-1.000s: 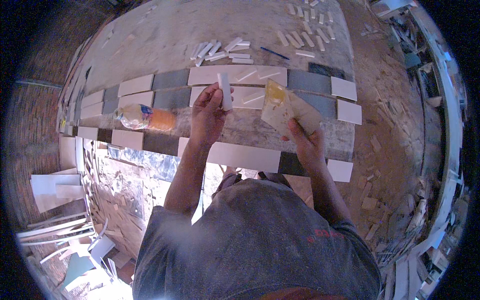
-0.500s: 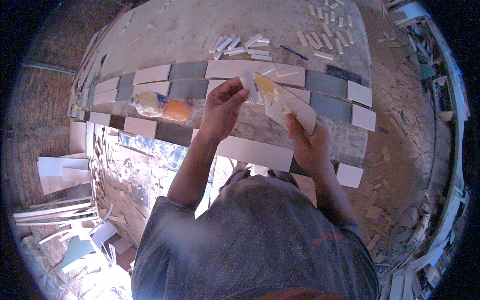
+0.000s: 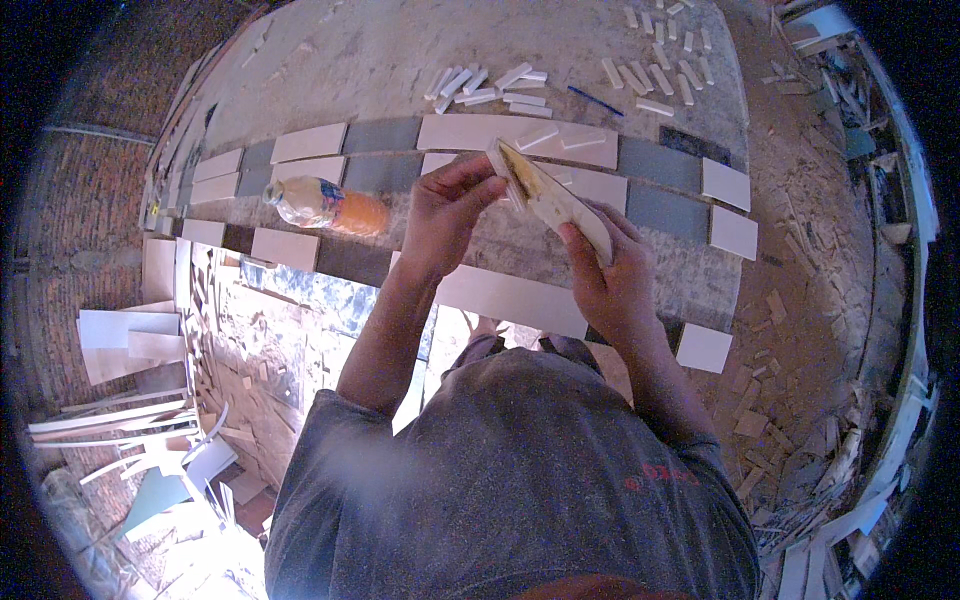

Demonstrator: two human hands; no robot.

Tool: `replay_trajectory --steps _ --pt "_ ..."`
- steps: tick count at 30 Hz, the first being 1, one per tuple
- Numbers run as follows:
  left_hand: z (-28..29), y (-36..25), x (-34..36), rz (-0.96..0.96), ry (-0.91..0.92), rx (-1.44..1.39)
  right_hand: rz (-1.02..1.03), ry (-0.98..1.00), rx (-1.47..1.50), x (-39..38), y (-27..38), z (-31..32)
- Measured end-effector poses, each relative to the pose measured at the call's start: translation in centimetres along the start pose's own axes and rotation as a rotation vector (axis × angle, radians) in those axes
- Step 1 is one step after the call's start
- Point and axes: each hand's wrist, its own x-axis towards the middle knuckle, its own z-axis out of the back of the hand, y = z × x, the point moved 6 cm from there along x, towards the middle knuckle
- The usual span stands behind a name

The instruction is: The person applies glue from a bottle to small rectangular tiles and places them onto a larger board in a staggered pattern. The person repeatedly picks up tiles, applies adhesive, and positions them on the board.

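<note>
A rough grey concrete surface [image 3: 380, 60] filled the upper half of the frame, crossed by rows of flat rectangular cream and grey tiles [image 3: 310, 142], with small white tile offcuts [image 3: 480, 82] scattered at top centre and a clear plastic bottle of orange drink [image 3: 325, 205] lying on its side at left of centre. My right hand [image 3: 615, 285] had its grip clamped on a thin cream tile piece with a yellowish face [image 3: 550, 195], held edge-up just above the tile rows at centre. A second before, my left hand [image 3: 445, 215] had held a small white strip apart from it; now its fingers were pinched together at the piece's upper end, touching it, so both hands met on one piece.
</note>
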Motion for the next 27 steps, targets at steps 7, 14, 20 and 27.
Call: replay_trajectory --steps 7,14,20,27 --pt "0.8 0.4 0.1 -0.023 0.017 -0.266 -0.136 -0.007 -0.011 -1.5 -1.4 0.8" --pt "0.5 0.4 0.0 -0.016 0.017 -0.324 0.017 0.004 -0.147 -1.0 0.0 0.0" --pt "1.1 0.2 -0.1 -0.011 -0.026 -0.286 -0.051 0.022 0.076 -2.0 -0.4 0.9" --pt "0.7 0.1 -0.2 0.002 -0.068 -0.286 0.008 0.036 -0.094 -1.8 -0.8 0.2"
